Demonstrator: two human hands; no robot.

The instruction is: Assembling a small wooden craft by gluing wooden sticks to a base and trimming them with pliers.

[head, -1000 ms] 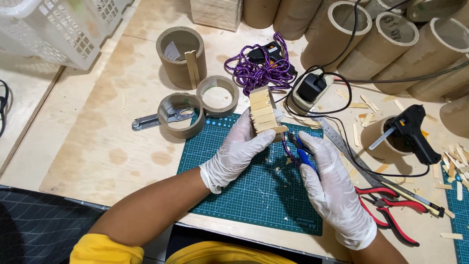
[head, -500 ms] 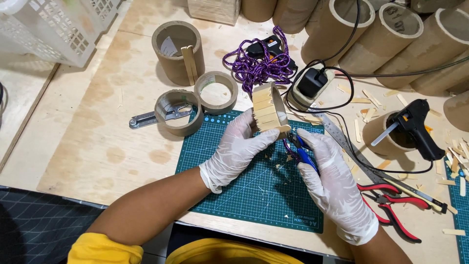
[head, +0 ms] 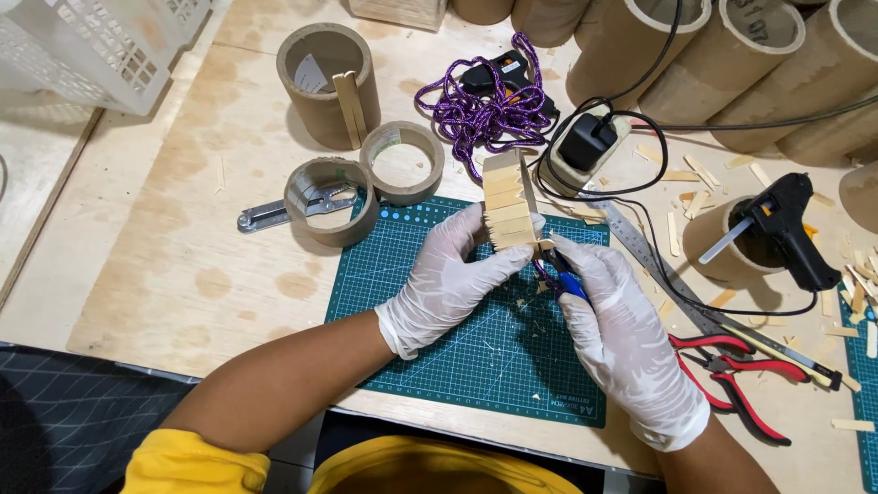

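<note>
Holding a little block of flat wooden sticks point(head: 508, 203) over the green mat point(head: 430, 302), the left hand point(head: 457, 274) is closing its grip tight round the bottom of the block. The right hand point(head: 615, 320) is wrapping its grip round a small blue-handled cutter point(head: 560, 277), and the cutter's tip is touching the bottom edge of the sticks. The left fingers are sitting very near that tip, so a slip is likely to nick the thin glove. Squeezing too hard could be splitting a stick or popping one off. Chips are lying on the mat, and more could be flying toward the red pliers point(head: 732, 375) on the surface point(head: 165, 265).
</note>
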